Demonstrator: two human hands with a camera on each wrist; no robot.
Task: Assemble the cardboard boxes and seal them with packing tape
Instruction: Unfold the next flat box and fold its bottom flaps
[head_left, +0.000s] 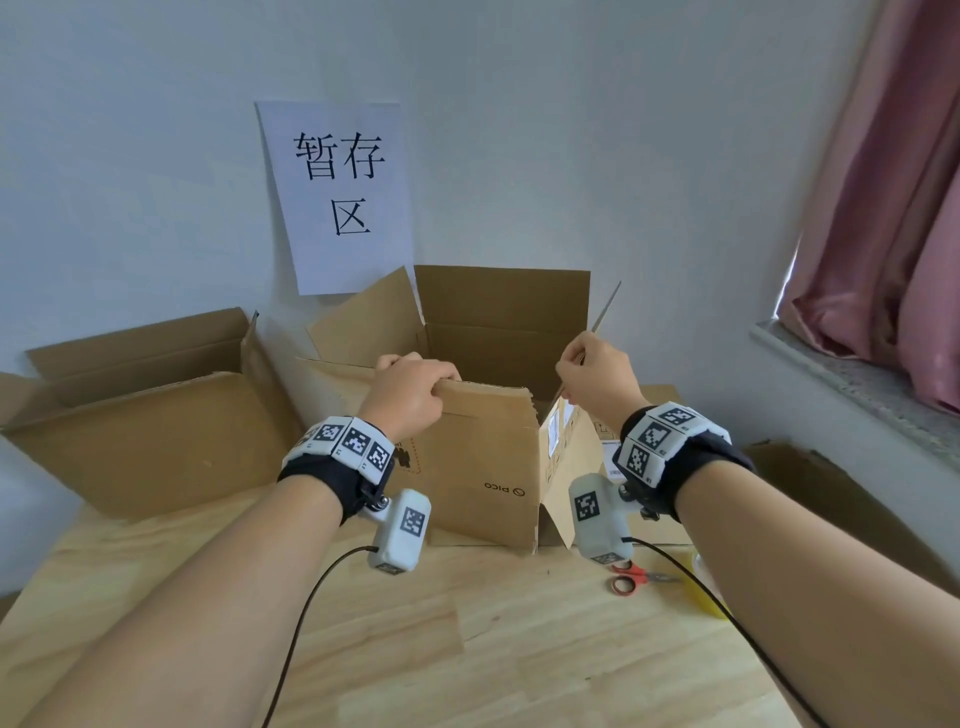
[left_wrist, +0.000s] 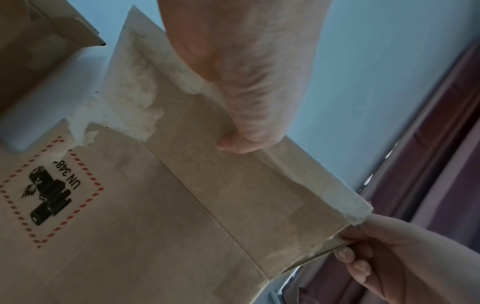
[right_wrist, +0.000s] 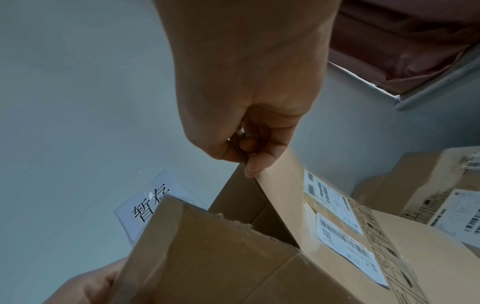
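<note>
Both hands (head_left: 410, 392) grip flaps (head_left: 488, 415) (upright).

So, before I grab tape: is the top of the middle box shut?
Open. Left hand and right hand hold the box flaps upright.

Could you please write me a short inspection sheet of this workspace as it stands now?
Surface: light wooden table, bare at the near edge.
Job's things: middle cardboard box upright, flaps up, not sealed; second open box to its left; yellow roll, perhaps tape, half hidden behind the right forearm.
Clutter: red-handled scissors near the right forearm.
Hands: left hand has its grip on the near flap's top edge; right hand pinches the right side flap.
Cables: black cable runs from each wrist camera across the table.
Surroundings: paper sign on the wall, pink curtain, grey windowsill, more cardboard at right.
</note>
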